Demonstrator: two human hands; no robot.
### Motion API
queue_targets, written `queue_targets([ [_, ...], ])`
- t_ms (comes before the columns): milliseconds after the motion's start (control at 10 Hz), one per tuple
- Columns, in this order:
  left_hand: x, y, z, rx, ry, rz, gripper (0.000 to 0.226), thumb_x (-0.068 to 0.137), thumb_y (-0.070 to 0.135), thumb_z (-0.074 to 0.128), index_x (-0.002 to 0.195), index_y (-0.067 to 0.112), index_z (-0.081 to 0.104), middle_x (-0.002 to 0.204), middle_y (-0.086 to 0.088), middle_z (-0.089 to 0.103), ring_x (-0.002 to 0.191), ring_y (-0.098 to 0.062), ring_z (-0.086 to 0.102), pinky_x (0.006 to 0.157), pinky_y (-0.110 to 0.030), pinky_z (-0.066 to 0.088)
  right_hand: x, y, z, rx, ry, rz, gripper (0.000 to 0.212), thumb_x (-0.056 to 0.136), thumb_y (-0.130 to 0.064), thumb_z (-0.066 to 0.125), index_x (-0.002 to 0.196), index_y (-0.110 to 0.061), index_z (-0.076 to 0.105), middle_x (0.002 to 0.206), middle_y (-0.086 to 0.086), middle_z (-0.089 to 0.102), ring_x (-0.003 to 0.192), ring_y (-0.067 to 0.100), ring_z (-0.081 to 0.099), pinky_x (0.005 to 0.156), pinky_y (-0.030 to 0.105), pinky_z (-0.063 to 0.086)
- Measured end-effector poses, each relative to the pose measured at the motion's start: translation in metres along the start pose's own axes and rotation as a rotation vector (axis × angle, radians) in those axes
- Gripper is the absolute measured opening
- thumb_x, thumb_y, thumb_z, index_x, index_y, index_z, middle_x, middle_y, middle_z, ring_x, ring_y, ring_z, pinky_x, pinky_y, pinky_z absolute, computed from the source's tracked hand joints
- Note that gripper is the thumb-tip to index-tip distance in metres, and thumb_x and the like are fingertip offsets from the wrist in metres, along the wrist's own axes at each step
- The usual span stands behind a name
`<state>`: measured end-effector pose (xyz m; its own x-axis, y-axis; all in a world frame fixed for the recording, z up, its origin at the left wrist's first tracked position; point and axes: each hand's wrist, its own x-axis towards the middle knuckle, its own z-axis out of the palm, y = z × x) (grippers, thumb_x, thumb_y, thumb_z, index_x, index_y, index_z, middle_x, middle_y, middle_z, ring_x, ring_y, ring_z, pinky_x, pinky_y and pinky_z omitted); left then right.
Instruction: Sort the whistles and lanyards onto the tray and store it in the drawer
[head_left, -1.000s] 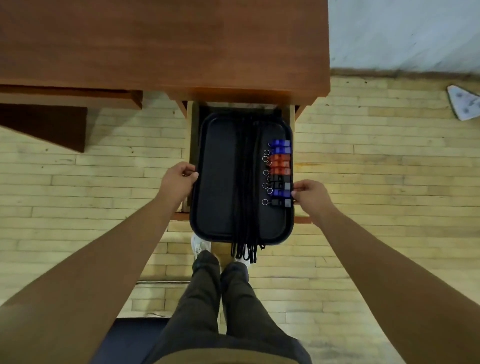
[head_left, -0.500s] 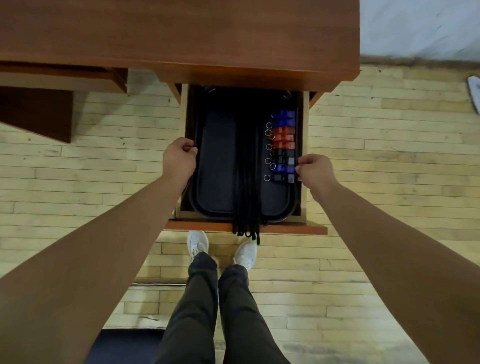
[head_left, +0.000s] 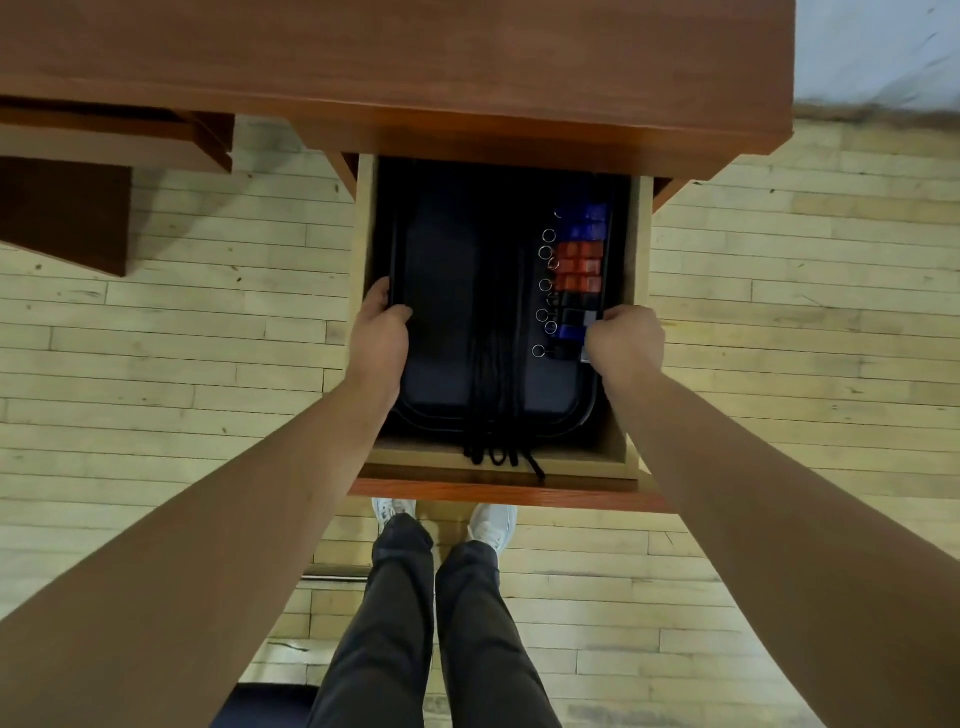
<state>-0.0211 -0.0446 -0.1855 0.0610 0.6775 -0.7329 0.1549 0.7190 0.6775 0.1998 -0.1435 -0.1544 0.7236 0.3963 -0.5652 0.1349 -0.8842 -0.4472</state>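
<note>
A black tray lies inside the open wooden drawer under the desk. Black lanyards run down its middle, their ends hanging over the tray's near rim. Several whistles in blue, red and black, each with a key ring, line its right side. My left hand grips the tray's left rim. My right hand grips the right rim beside the nearest whistles. The far end of the tray sits in shadow beneath the desktop.
The reddish wooden desk spans the top of the view, with another drawer front at the left. My legs and white shoes stand on the pale plank floor just in front of the drawer.
The tray has gone from above the drawer down into it and further in under the desk. Both hands kept their hold on its rims and moved with it.
</note>
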Motion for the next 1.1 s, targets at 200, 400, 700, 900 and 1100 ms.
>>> queue_targets([
  [200,0.004,-0.017,0.002,0.003,-0.001,-0.050,0.074,0.081,0.028,0.052,0.153,0.030,0.036,0.146,0.001,0.052,0.131,-0.022,0.051,0.112,-0.048,0.041,0.003,0.007,0.013,0.034,-0.044,0.050,0.017,0.092,-0.017,0.051,0.085,-0.007,0.062,0.082,0.009,0.065,0.068,0.024,0.057,0.051,0.025,0.036],
  [400,0.014,-0.029,0.005,0.059,-0.012,-0.073,0.075,0.085,0.042,0.054,0.155,0.034,0.029,0.151,0.002,0.045,0.138,-0.022,0.042,0.118,-0.049,0.031,0.009,0.007,0.028,0.052,-0.103,0.129,0.043,0.095,-0.037,0.044,0.107,-0.004,0.069,0.104,0.013,0.071,0.093,0.032,0.066,0.078,0.035,0.051],
  [700,0.034,-0.049,0.002,0.122,-0.055,-0.089,0.068,0.095,0.053,0.048,0.156,0.041,0.020,0.162,0.006,0.030,0.149,-0.020,0.027,0.123,-0.046,0.019,0.023,0.024,0.051,0.080,-0.192,0.115,0.037,0.099,-0.047,0.039,0.107,-0.016,0.058,0.102,0.005,0.063,0.093,0.025,0.059,0.082,0.033,0.044],
  [900,0.019,-0.035,0.002,0.320,-0.008,0.002,0.060,0.103,0.040,0.046,0.158,0.032,0.023,0.160,0.003,0.034,0.146,-0.019,0.032,0.116,-0.033,0.026,0.005,0.028,0.045,0.227,-0.231,0.134,0.036,0.097,-0.044,0.047,0.116,-0.016,0.059,0.098,0.001,0.065,0.085,0.015,0.061,0.069,0.031,0.045],
  [1100,-0.048,-0.017,-0.021,0.356,-0.014,-0.015,0.045,0.098,0.039,0.049,0.140,0.025,0.053,0.133,0.003,0.058,0.128,-0.019,0.052,0.113,-0.040,0.039,-0.065,0.021,0.004,0.673,-0.183,0.350,0.022,0.099,-0.038,0.048,0.112,-0.027,0.062,0.119,0.006,0.063,0.113,0.016,0.058,0.099,0.035,0.046],
])
